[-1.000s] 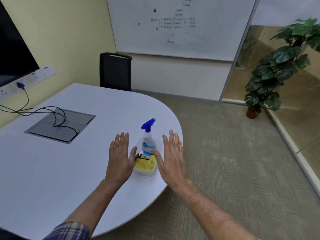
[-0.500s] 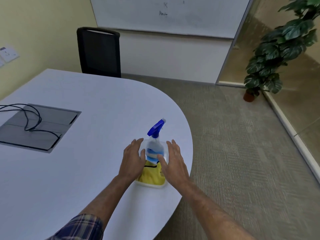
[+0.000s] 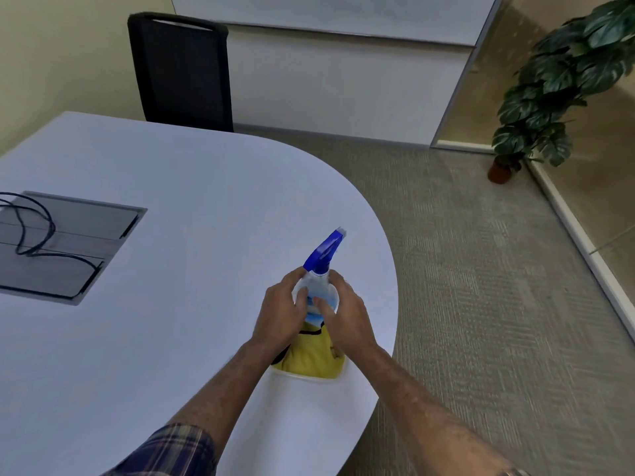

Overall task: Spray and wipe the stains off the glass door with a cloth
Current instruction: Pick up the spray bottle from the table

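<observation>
Yellow cloth (image 3: 311, 355) partly behind the hands (image 3: 280, 314) (image 3: 347, 317)

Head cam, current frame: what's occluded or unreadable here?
1. spray bottle: head view; label and lower body are hidden by the left hand and right hand gripping it, so fill level is unclear.
2. yellow cloth: far part is hidden behind both wrists.
3. glass wall: cut off by the right edge; no stains can be made out, and the door cannot be identified.
4. whiteboard: cut off by the top edge.
</observation>
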A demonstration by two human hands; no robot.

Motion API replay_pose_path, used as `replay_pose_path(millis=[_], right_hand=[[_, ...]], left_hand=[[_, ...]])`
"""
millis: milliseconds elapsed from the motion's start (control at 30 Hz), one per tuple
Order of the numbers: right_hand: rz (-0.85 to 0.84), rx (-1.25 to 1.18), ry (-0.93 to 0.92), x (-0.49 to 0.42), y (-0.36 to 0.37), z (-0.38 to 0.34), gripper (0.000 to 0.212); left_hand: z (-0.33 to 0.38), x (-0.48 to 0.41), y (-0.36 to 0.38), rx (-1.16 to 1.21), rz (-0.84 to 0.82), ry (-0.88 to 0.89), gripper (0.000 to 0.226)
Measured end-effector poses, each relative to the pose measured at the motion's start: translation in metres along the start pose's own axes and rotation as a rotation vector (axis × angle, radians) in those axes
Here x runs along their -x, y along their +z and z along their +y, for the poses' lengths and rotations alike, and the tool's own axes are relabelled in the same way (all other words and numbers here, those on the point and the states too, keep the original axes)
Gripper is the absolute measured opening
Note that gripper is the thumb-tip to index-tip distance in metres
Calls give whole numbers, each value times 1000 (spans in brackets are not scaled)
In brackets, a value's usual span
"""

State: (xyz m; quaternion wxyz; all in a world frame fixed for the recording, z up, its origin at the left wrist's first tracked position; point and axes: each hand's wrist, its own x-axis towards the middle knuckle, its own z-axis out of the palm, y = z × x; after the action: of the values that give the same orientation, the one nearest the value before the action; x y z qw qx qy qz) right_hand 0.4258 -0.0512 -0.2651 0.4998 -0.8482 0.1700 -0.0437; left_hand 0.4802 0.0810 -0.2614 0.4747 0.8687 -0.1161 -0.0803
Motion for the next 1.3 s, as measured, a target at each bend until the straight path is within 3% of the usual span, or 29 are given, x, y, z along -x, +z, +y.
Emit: replay_pose_path(millis=[200, 633, 833, 1033, 1300], right_hand=[[17, -130, 17, -16, 6, -3, 29], [76, -141, -68, -18, 3, -25, 30], [-4, -251, -132, 1, -37, -80, 37], [68, -290, -215, 39, -81, -128, 35], [194, -306, -223, 110, -155, -155, 41]], left_hand=[[-11, -3, 4, 48, 6, -23, 37], [11, 1, -17, 104, 23, 36, 42], [60, 12, -59, 241, 17, 131, 45], [118, 40, -85, 345, -13, 252, 43], [189, 82, -86, 335, -194, 417, 46]])
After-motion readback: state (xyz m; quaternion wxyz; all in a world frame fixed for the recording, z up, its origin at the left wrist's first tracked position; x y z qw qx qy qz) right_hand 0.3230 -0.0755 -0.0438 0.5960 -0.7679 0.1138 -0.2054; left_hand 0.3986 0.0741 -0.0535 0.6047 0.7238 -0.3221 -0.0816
